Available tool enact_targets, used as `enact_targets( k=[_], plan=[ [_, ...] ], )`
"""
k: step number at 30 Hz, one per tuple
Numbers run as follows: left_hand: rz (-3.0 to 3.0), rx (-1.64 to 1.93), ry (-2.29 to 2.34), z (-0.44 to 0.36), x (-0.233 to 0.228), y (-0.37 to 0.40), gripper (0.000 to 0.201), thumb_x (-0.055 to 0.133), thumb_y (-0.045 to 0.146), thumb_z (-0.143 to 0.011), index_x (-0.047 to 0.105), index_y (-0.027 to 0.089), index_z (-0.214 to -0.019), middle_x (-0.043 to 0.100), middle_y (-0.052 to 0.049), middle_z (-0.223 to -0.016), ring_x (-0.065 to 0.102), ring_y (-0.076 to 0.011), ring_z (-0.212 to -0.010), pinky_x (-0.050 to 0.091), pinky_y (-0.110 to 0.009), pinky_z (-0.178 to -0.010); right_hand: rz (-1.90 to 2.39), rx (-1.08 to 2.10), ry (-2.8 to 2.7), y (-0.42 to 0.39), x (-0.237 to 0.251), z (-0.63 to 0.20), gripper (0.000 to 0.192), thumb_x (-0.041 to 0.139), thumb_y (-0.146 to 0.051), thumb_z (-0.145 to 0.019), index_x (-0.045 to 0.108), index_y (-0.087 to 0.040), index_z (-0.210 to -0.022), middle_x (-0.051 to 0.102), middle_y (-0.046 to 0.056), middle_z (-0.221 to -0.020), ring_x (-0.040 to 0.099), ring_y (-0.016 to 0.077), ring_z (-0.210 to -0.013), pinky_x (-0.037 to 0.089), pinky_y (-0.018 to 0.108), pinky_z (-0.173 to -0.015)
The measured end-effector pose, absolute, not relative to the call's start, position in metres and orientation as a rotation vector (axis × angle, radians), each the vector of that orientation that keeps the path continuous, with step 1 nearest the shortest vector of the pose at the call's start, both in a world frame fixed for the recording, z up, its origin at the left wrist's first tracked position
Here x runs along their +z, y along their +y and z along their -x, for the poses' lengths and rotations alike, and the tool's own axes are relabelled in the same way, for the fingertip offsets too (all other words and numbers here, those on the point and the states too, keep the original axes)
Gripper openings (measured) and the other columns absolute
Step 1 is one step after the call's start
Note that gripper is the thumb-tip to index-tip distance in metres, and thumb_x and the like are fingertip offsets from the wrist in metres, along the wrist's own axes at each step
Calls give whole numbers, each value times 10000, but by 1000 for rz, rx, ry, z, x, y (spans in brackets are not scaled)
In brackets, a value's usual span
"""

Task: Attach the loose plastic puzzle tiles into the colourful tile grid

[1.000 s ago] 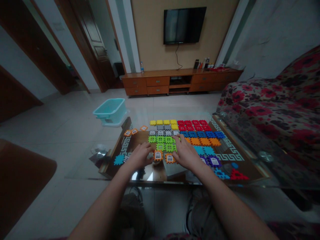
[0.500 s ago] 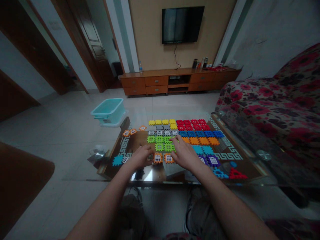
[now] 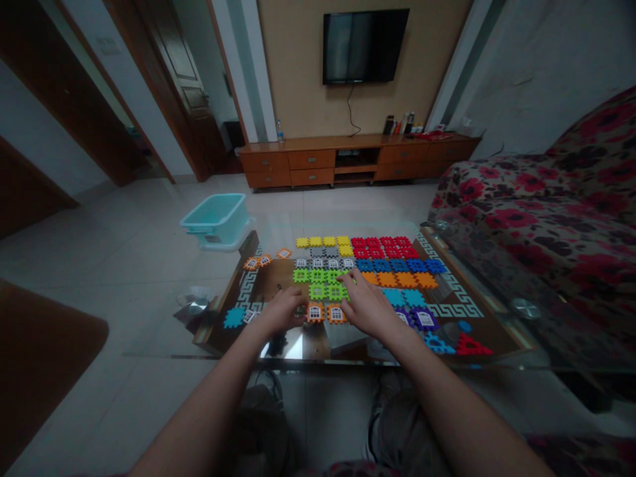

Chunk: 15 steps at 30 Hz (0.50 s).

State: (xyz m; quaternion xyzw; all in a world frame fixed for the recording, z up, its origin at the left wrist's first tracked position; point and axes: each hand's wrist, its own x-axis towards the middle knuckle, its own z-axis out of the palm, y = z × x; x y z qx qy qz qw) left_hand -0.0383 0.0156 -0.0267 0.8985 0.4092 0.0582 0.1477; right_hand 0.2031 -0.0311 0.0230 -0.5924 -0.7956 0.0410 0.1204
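Note:
Two orange window tiles sit side by side between my hands: a left orange window tile point(image 3: 315, 313) and a right orange window tile point(image 3: 336, 314). My left hand point(image 3: 284, 311) is beside the left one, thumb and curved fingers apart at its edge; I cannot tell whether they touch it. Over the right end of the green tiles point(image 3: 318, 291) lies my right hand point(image 3: 368, 306), fingers spread. Its index finger reaches onto the upper green row, and its thumb is close to the right orange tile. Its palm hides part of the tiles beneath.
On the glass table point(image 3: 318, 354), yellow tiles point(image 3: 315, 242), red tiles point(image 3: 382, 248), blue tiles point(image 3: 397, 265) and plain orange tiles point(image 3: 397, 281) form rows. Loose orange window tiles point(image 3: 258, 262) lie far left. A teal bin point(image 3: 218, 222) stands beyond; a floral sofa point(image 3: 507, 199) is at right.

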Motion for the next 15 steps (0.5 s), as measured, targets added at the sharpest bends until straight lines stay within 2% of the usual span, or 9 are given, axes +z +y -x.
enact_targets(
  k=[15],
  plan=[
    [-2585, 184, 1148, 38, -33, 18, 257, 693, 274, -800, 687, 222, -1052, 614, -60, -1046, 581, -243, -1013, 453, -359, -884, 1702, 163, -2309, -32, 23, -203, 410, 477, -142, -836, 515, -151, -1243, 529, 143, -1206, 599, 231, -904, 456, 340, -745]
  ],
)
